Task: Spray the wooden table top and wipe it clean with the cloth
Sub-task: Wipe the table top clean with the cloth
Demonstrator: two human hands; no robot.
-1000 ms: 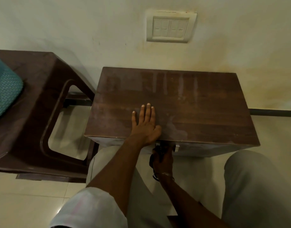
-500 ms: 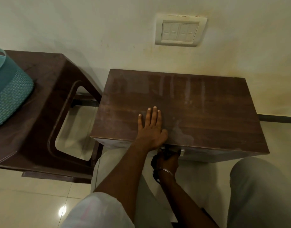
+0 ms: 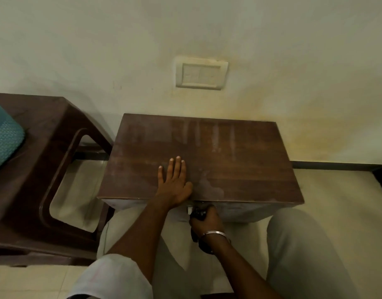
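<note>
The dark wooden table top (image 3: 239,160) stands against the wall and shows pale streaks and a dull smear near its front edge. My left hand (image 3: 175,186) lies flat on it, palm down, near the front edge and left of the middle, with nothing in it. Just below that edge, my right hand (image 3: 207,221) is closed around a small dark handle-like piece (image 3: 197,213) on the table's front face; I cannot make out exactly what it is. No spray bottle or cloth is in view.
A brown plastic chair (image 3: 34,169) stands close on the left with a teal woven basket (image 3: 4,143) on it. A switch plate (image 3: 201,75) is on the wall above the table. My knees (image 3: 304,244) are at the table's front, over a tiled floor.
The view has tilted up and pulled back, showing more wall. My left hand stays flat on the top, and my right hand stays closed at the front face.
</note>
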